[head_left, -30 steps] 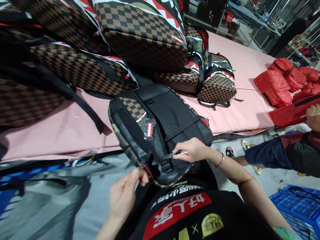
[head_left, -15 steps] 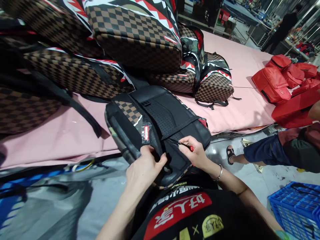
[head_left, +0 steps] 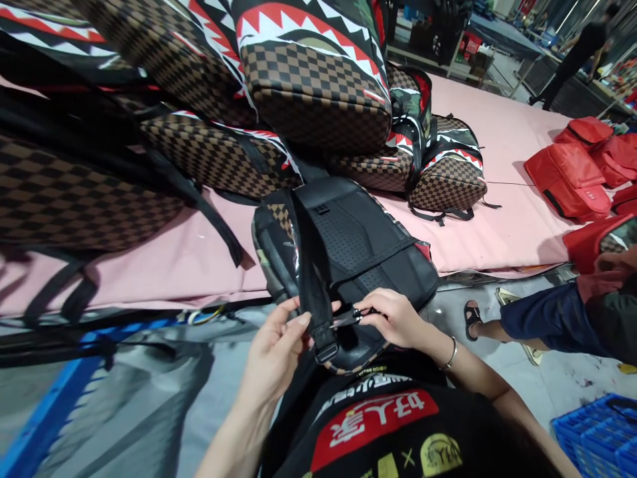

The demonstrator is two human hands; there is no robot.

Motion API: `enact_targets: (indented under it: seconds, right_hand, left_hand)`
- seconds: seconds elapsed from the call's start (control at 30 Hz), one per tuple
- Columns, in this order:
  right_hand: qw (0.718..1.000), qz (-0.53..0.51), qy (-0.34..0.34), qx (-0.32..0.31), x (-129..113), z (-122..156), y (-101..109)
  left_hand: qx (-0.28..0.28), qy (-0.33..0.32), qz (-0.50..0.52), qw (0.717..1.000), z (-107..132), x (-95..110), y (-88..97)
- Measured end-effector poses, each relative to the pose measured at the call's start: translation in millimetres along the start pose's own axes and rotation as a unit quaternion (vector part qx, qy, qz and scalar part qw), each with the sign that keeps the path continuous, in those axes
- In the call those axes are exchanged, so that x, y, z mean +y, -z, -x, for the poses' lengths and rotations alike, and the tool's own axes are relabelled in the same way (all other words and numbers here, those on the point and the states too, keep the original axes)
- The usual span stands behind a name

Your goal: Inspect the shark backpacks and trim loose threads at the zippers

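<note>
A black-backed backpack (head_left: 398, 269) lies back side up at the table's edge, against my body. My left hand (head_left: 279, 348) is closed on its padded shoulder strap (head_left: 314, 265), near the lower end, where a black buckle (head_left: 327, 352) hangs. The strap is lifted and turned over, its underside showing. In my right hand (head_left: 398, 320) is a small pair of scissors (head_left: 344, 320) with dark handles. Their pointed blades reach left to the strap just above the buckle; whether they touch it I cannot tell.
Checkered backpacks (head_left: 318, 86) with shark-teeth print are piled behind on the pink table cover (head_left: 502, 242). Red bags (head_left: 567, 176) lie to the right. Another person's leg (head_left: 547, 322) is close on the right, above a blue crate (head_left: 597, 431). Someone in black (head_left: 577, 56) stands far back.
My left hand has lifted and turned the strap, largely covering the red-labelled tag. The scissors have moved down and left to the strap's lower end. The view has shifted left.
</note>
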State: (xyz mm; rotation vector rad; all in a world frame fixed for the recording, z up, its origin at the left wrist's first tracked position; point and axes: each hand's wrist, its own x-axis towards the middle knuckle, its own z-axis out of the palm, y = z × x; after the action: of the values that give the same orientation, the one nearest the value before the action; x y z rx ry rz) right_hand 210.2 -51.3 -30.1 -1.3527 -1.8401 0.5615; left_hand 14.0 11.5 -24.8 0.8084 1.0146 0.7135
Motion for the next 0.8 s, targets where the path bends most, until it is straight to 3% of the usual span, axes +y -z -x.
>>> enact_targets:
  seconds: [0.3, 0.57, 0.8]
  right_hand:
    - [0.993, 0.057, 0.060, -0.088, -6, -13, 11]
    - [0.992, 0.074, 0.081, -0.063, -1, -13, 8]
    - [0.991, 0.058, 0.088, -0.082, -5, -12, 7]
  left_hand:
    - [-0.001, 0.007, 0.002, 1.000, 3, 4, -7.2]
    - [0.007, 0.007, -0.017, 1.000, 3, 6, -9.2]
    - [0.007, 0.002, -0.046, 0.999, 3, 5, -11.9]
